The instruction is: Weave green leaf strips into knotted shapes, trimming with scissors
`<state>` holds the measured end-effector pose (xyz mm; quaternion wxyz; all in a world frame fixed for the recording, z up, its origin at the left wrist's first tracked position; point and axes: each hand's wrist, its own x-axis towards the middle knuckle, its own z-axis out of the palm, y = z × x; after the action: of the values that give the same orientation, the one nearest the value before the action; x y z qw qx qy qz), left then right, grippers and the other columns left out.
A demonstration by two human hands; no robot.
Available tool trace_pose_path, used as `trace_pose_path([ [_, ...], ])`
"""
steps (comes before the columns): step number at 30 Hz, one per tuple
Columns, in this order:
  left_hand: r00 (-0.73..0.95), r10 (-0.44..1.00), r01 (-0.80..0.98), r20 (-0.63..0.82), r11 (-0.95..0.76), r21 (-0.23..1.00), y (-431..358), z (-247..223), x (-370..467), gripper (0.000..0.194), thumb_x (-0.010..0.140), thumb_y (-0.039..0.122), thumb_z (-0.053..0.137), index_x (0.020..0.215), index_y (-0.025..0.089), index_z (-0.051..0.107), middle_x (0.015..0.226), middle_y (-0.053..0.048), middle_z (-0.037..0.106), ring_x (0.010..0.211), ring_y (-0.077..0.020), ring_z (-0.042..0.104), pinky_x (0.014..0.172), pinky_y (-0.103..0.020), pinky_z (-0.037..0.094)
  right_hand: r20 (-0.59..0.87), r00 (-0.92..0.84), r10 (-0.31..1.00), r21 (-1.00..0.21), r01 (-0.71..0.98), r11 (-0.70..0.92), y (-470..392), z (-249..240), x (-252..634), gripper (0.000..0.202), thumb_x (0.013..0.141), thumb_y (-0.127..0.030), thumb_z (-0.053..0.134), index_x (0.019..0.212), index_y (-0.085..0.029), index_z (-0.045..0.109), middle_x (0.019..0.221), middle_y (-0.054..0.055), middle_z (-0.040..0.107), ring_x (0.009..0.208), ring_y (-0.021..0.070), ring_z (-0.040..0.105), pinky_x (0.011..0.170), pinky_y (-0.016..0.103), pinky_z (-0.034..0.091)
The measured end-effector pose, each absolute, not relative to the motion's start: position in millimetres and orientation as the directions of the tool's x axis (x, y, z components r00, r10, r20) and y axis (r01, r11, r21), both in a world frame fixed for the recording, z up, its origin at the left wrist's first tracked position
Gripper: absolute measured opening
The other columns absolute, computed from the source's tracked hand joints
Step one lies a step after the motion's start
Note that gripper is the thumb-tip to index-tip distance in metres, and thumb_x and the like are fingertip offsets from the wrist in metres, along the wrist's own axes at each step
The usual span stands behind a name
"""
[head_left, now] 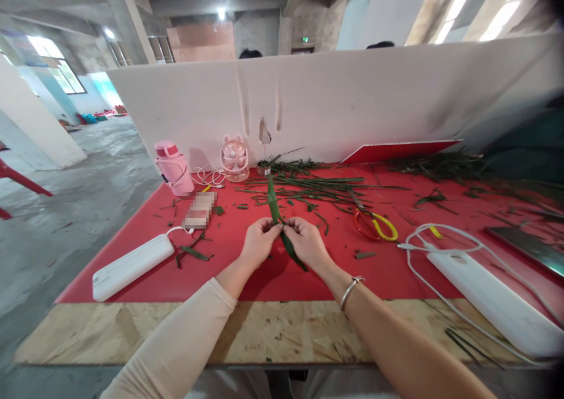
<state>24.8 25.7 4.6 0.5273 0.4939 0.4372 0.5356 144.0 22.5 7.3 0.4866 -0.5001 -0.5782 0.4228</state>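
A long green leaf strip (273,199) is pinched between my two hands above the red table covering. My left hand (259,238) closes its thumb and fingertips on the strip from the left. From the right, my right hand (305,239) pinches it at nearly the same spot, so the fingertips almost meet. One end of the strip points up and away; the other hangs down toward the right under my right hand. The leaf seems folded or crossed where the fingers grip, but they hide the detail.
Scissors (375,225) with red and yellow handles lie to the right. Long green strips (326,183) are heaped behind my hands. White power banks (132,268) with cables lie on both sides. A pink bottle (173,168) and a clear pink bottle (235,159) stand before a white partition (317,105).
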Motion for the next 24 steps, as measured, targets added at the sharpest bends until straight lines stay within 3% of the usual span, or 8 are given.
trace_pose_path([
  [4, -0.009, 0.997, -0.12, 0.081, -0.081, 0.989, 26, 4, 25, 0.016, 0.067, 0.027, 0.06, 0.075, 0.013, 0.059, 0.063, 0.0, 0.055, 0.055, -0.0091, 0.047, 0.055, -0.021, 0.039, 0.117, -0.028, 0.993, -0.988, 0.098, 0.12, 19, 5, 139, 0.015, 0.075, -0.035, 0.048, 0.079, -0.02, 0.05, 0.052, -0.004, 0.053, 0.041, 0.0101, 0.047, 0.041, 0.022, 0.038],
  [9, -0.122, 0.978, -0.099, 0.167, -0.18, 0.979, 29, -2, 23, 0.012, 0.067, 0.024, 0.058, 0.073, 0.015, 0.055, 0.061, 0.003, 0.051, 0.055, -0.0083, 0.045, 0.054, -0.019, 0.036, -0.008, -0.137, 0.991, -1.0, -0.022, -0.011, 17, 7, 136, 0.021, 0.07, -0.032, 0.054, 0.083, -0.021, 0.042, 0.047, -0.008, 0.051, 0.037, 0.0104, 0.049, 0.036, 0.021, 0.041],
  [16, -0.249, 0.938, 0.026, 0.24, -0.241, 0.97, 51, 25, 8, 0.011, 0.062, 0.018, 0.059, 0.071, 0.015, 0.053, 0.06, 0.004, 0.052, 0.055, -0.0072, 0.045, 0.055, -0.019, 0.035, 0.052, -0.159, 0.986, -0.997, -0.056, 0.043, 15, 11, 138, 0.021, 0.07, -0.026, 0.054, 0.085, -0.021, 0.041, 0.049, -0.009, 0.053, 0.037, 0.0075, 0.049, 0.036, 0.017, 0.04],
  [21, -0.037, 0.996, -0.118, 0.081, -0.084, 0.989, 54, 53, -1, 0.024, 0.056, 0.015, 0.062, 0.078, 0.016, 0.052, 0.061, 0.005, 0.055, 0.051, -0.0065, 0.047, 0.052, -0.019, 0.036, 0.068, -0.14, 0.988, -0.994, -0.098, 0.055, 16, 9, 138, 0.021, 0.071, -0.026, 0.055, 0.088, -0.02, 0.044, 0.051, -0.008, 0.054, 0.04, 0.0078, 0.051, 0.038, 0.018, 0.04],
  [24, 0.108, 0.994, -0.099, 0.029, -0.018, 0.995, 47, 50, 3, 0.026, 0.054, 0.013, 0.062, 0.078, 0.015, 0.055, 0.06, 0.005, 0.056, 0.049, -0.0062, 0.046, 0.051, -0.019, 0.035, 0.086, -0.145, 0.986, -0.991, -0.118, 0.069, 16, 8, 137, 0.017, 0.072, -0.026, 0.054, 0.086, -0.02, 0.046, 0.052, -0.008, 0.053, 0.04, 0.0072, 0.051, 0.039, 0.018, 0.04],
])
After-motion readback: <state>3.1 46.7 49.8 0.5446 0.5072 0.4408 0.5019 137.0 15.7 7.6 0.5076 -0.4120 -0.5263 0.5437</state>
